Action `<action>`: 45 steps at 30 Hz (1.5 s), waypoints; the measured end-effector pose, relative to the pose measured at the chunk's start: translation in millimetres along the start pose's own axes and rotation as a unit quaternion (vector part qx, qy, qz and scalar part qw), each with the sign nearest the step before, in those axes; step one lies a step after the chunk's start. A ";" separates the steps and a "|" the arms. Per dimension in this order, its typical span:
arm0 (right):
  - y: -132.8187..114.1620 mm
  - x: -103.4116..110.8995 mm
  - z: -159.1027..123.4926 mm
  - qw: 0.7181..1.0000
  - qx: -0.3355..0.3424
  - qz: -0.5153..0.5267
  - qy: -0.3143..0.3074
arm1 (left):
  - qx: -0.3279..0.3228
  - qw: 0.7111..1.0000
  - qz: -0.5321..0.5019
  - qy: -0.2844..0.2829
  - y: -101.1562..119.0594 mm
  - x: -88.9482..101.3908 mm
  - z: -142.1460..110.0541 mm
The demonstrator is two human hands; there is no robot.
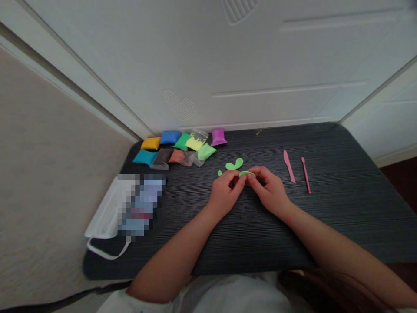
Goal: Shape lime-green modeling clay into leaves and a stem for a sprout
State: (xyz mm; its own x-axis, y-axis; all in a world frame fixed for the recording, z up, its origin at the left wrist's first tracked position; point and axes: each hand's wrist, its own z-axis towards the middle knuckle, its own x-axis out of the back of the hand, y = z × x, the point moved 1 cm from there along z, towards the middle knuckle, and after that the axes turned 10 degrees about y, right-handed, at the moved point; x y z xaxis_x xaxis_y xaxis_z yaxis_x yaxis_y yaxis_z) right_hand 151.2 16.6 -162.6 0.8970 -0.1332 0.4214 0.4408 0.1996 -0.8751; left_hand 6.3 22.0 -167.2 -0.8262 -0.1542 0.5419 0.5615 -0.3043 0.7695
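Note:
Between my two hands, over the middle of the dark table, is a flattened piece of light green modelling clay (246, 174). My left hand (225, 189) pinches its left edge between thumb and fingers. On the other edge, my right hand (269, 191) grips it the same way. Just beyond my fingers lies a green clay shape with two leaf-like lobes (235, 165). A small green clay ball (220, 173) rests to the left of it, close to my left hand.
Several packets of coloured clay, among them a purple one (218, 136), lie at the back left. A pink plastic knife (289, 167) and a thin pink tool (306, 175) are on the right. A face mask (106, 208) and a blurred-out object (143, 206) occupy the left edge.

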 end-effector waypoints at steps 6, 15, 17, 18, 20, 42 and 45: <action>-2.0 0.2 -1.1 0.999 0.012 0.024 -0.023 | -0.001 1.000 -0.002 0.004 -0.3 -0.4 -0.1; 0.3 0.5 -0.8 0.999 -0.001 0.035 -0.017 | 0.041 0.999 -0.025 0.022 0.2 1.8 0.2; 1.1 0.2 -0.9 0.999 -0.005 0.042 -0.012 | 0.049 0.998 -0.028 0.024 -0.2 1.9 0.0; 1.4 -0.1 -0.9 0.999 -0.006 0.047 -0.010 | 0.051 0.998 -0.028 0.025 -0.7 1.9 -0.1; 1.7 -0.6 -1.2 0.998 -0.007 0.056 -0.009 | 0.056 0.998 -0.031 0.020 -1.9 1.7 -0.2; -1.8 1.1 0.6 0.999 0.029 -0.023 -0.027 | 0.068 0.993 -0.090 0.024 -5.3 0.3 -0.9; -2.6 1.2 0.1 0.998 0.040 -0.034 -0.028 | 0.062 0.995 -0.082 0.018 -2.8 1.0 -0.5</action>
State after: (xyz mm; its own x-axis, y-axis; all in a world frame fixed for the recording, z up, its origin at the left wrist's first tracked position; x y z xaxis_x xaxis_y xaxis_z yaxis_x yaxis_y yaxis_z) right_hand 151.1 15.9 -159.8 0.8648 -0.0940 0.4932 0.4990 0.2690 -0.8238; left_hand 3.9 22.1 -169.0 -0.9066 -0.1469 0.3956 0.4194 -0.2100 0.8832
